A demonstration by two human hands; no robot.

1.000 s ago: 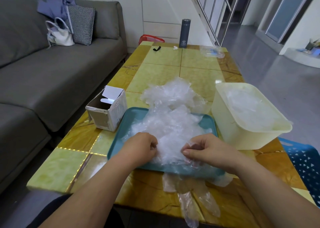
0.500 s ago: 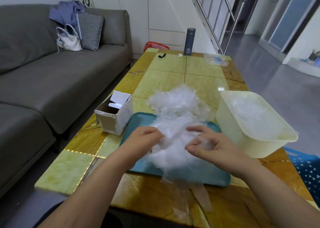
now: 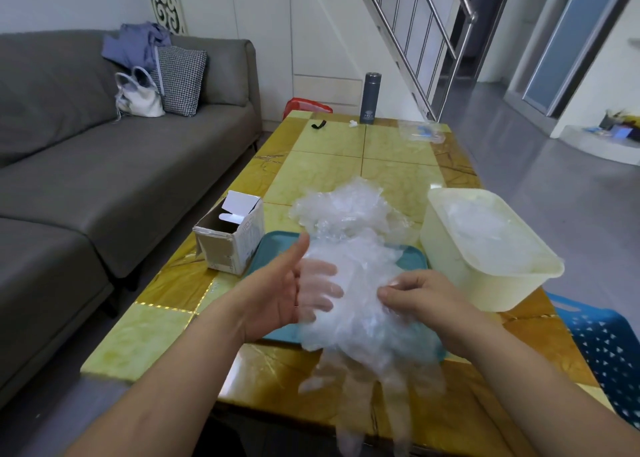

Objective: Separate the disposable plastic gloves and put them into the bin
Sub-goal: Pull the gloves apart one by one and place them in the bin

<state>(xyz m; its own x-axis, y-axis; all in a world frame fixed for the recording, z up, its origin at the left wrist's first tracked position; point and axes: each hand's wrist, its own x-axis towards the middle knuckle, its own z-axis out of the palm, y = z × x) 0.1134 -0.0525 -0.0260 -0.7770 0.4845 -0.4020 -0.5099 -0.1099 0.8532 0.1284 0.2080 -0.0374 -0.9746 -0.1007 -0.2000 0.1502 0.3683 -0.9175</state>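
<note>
Yellow-green marble-patterned tiles with amber borders cover the low table [image 3: 332, 165], which fills the middle of the head view. A grey sofa [image 3: 104, 179] runs along its left side, and a metal stair railing [image 3: 415, 33] rises behind it. On the sofa's far end sit a white handbag [image 3: 138, 99], a checked cushion [image 3: 180, 78] and a crumpled blue garment [image 3: 135, 44].

At the table's far edge stands a dark flask [image 3: 369, 98], upright, with a clear plastic packet [image 3: 420, 132] to its right. Nearer, an opened cardboard box [image 3: 239, 245] sits just left of a teal tray [image 3: 412, 259].

A loose pile of gloves [image 3: 346, 214] lies heaped over the tray's far rim and onto the table. Just right of the tray is the cream bin [image 3: 446, 259], with more clear gloves [image 3: 485, 234] lying inside it. A blue basket [image 3: 609, 352] shows beyond the table's right edge.

Both hands are raised above the tray's near side, with a bunch of gloves [image 3: 363, 318] between them. The left hand [image 3: 277, 293] has its palm turned to the right and its thumb stretched upward. Its fingers are straight and show through the clear film, so they are either behind it or inside it. The right hand [image 3: 419, 293] has curled fingers and pinches the film at the bunch's right edge. From the bunch, glove fingers hang down past the table's near edge, blurred.
</note>
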